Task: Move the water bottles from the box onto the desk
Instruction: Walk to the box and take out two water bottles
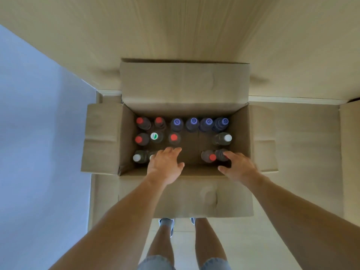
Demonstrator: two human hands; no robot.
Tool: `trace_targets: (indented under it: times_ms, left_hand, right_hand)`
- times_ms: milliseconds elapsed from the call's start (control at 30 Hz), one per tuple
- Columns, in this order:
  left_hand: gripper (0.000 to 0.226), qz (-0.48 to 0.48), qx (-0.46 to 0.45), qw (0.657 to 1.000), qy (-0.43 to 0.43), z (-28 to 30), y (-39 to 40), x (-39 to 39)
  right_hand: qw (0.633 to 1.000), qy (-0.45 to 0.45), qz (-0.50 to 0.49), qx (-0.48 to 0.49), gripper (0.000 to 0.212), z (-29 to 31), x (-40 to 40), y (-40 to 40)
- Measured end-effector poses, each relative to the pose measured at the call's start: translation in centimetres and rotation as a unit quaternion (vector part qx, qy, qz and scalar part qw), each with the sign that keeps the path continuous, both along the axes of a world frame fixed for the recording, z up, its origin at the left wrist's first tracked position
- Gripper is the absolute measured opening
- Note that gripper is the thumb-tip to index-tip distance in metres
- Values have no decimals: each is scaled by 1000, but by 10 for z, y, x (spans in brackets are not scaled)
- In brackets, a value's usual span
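An open cardboard box (241, 133) stands on the floor below me with several upright water bottles in it. Their caps are red (174, 137), blue-purple (193, 120), white (227, 137) and green-and-white (154, 136). My left hand (165, 164) reaches into the near left part, fingers stretched out, and covers most of a white-capped bottle (151, 156). My right hand (240, 166) reaches into the near right corner. Its fingertips touch the top of a dark bottle (221, 154) and the thumb is spread apart. Neither hand grips a bottle.
The box's four flaps are folded outward; the far flap (185, 82) leans on a pale wooden surface (175, 26). A blue-grey surface (39, 133) fills the left. Another cardboard edge (350, 133) shows at the right. My legs and feet stand just behind the near flap (185, 199).
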State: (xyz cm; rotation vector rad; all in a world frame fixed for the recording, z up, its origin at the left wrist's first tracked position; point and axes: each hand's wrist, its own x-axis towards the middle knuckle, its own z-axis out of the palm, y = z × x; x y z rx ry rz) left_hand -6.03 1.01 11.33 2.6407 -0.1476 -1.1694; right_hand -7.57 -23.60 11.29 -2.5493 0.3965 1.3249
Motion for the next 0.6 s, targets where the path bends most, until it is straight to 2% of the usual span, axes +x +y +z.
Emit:
trace_targets:
  times_ms: [367,600]
  left_hand:
    - [69,67,92,993,40,-62,50,15]
    - [68,54,107,990,73,-94,47,22]
  right_hand:
    - [1000,9,12,7,68,-55,18,-3]
    - [1000,20,21,4,65,-77,37,-4]
